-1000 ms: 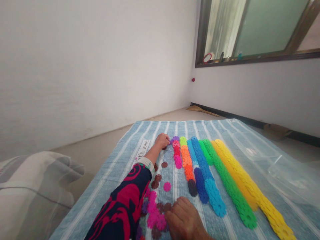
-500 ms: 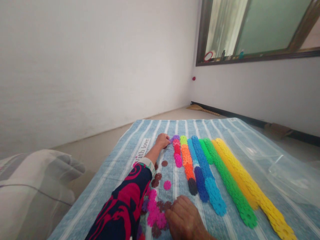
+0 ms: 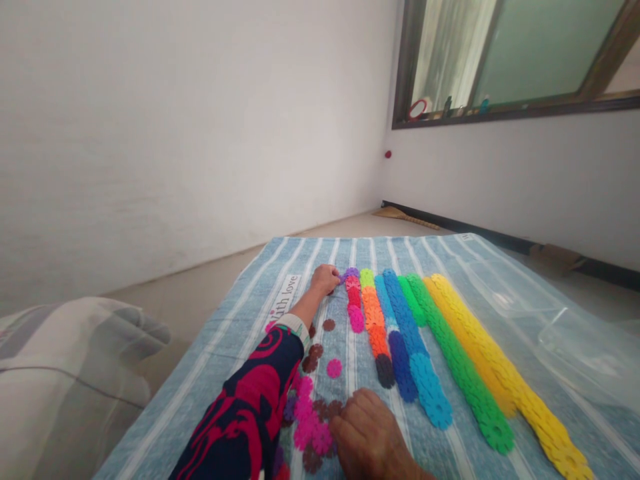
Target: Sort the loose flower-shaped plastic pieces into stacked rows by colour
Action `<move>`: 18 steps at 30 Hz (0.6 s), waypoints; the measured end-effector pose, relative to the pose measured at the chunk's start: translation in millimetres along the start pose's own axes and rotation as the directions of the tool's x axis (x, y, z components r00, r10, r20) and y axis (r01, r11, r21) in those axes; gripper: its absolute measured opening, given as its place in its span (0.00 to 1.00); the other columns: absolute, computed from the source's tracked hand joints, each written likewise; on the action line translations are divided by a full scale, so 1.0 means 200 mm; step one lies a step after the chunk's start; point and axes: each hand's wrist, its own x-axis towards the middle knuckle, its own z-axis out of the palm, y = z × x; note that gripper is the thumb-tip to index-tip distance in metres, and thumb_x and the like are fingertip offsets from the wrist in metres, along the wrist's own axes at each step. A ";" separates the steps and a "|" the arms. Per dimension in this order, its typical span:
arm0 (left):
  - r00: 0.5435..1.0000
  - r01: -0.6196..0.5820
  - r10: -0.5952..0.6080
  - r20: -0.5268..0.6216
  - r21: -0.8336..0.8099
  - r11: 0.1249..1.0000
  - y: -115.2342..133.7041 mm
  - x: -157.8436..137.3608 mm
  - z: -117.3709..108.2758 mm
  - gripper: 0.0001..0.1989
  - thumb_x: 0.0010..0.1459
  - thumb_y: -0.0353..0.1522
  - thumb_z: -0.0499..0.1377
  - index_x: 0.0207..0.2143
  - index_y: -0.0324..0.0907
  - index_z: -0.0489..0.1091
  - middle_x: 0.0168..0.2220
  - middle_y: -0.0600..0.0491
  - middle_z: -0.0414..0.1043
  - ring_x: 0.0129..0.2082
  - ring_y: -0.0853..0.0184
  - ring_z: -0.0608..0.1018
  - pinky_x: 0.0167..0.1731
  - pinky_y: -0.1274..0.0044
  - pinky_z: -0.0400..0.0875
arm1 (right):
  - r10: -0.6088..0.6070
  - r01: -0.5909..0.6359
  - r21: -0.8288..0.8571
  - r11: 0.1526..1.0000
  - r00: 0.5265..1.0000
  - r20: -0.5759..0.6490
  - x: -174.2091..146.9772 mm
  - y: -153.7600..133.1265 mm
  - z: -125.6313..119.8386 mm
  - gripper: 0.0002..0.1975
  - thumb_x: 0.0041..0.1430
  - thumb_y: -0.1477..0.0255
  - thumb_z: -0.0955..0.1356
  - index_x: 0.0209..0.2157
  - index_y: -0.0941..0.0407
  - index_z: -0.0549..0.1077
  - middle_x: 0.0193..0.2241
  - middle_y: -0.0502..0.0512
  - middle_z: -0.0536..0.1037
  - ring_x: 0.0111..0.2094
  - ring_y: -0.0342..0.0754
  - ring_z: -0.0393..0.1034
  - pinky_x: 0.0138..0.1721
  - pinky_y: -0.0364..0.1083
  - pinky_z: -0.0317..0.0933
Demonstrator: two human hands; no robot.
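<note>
L hand (image 3: 326,279): pinching purple disc (image 3: 343,279), prob. steadying it. R hand (image 3: 370,430): curling adj. pink discs (image 3: 304,407); grip, can't tell. Multicol. rows (image 3: 407,323): overlapping, prob. keeping colours apart.

To the left of both the left hand (image 3: 326,279) and the right hand (image 3: 369,433), there is a grey-and-white checked cloth (image 3: 65,373), lying in folds. Beyond the left hand rises a plain white wall (image 3: 200,120), and at its foot the beige floor (image 3: 220,267) is visible. Ahead and to the right of the hands, a straw broom (image 3: 395,213) lies near a black baseboard (image 3: 465,231). A flat brown piece (image 3: 555,257), perhaps cardboard, is farther right. Above these, a dark-framed window (image 3: 535,53) has on its sill a red-rimmed round mirror (image 3: 418,109) and, just beside it, a dark bottle (image 3: 447,105).
</note>
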 end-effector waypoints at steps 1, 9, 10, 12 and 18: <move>1.000 0.000 0.000 -0.001 -0.002 1.000 0.00 0.00 0.00 0.11 0.49 0.28 0.64 0.37 0.40 0.80 0.37 0.51 0.81 0.38 0.67 0.79 0.37 0.81 0.70 | 0.001 -0.001 0.000 1.000 1.000 0.001 0.00 0.00 0.00 0.17 0.66 0.80 0.56 0.23 0.56 0.63 0.18 0.49 0.64 0.22 0.44 0.57 0.26 0.46 0.48; 1.000 0.005 -0.005 -0.027 -0.012 1.000 0.00 0.00 0.02 0.11 0.50 0.29 0.63 0.38 0.40 0.79 0.39 0.49 0.81 0.40 0.65 0.79 0.39 0.79 0.70 | 0.000 0.000 0.012 1.000 1.000 0.010 0.01 0.00 -0.01 0.16 0.66 0.80 0.56 0.24 0.56 0.63 0.19 0.49 0.65 0.22 0.44 0.57 0.27 0.46 0.48; 1.000 0.002 -0.002 -0.027 -0.012 1.000 0.00 0.00 0.02 0.11 0.50 0.29 0.63 0.38 0.40 0.79 0.39 0.49 0.81 0.40 0.64 0.79 0.39 0.79 0.70 | 0.000 0.000 0.013 1.000 1.000 0.013 0.01 0.00 -0.01 0.16 0.66 0.80 0.56 0.24 0.56 0.63 0.19 0.49 0.65 0.22 0.44 0.57 0.27 0.46 0.49; 1.000 -0.005 0.005 -0.025 -0.013 1.000 0.00 0.00 0.02 0.12 0.49 0.29 0.63 0.38 0.40 0.79 0.40 0.49 0.81 0.41 0.64 0.79 0.40 0.79 0.70 | 0.002 -0.002 0.013 1.000 1.000 0.018 0.00 0.00 -0.01 0.16 0.65 0.80 0.56 0.24 0.56 0.63 0.19 0.49 0.65 0.22 0.44 0.57 0.27 0.46 0.49; 1.000 -0.019 0.019 -0.020 -0.019 1.000 -0.01 0.00 0.02 0.11 0.49 0.28 0.63 0.37 0.40 0.80 0.37 0.51 0.81 0.39 0.65 0.79 0.39 0.80 0.69 | -0.007 0.006 0.010 1.000 1.000 0.013 0.00 0.00 -0.01 0.16 0.64 0.81 0.57 0.23 0.56 0.64 0.19 0.49 0.65 0.22 0.44 0.57 0.26 0.46 0.49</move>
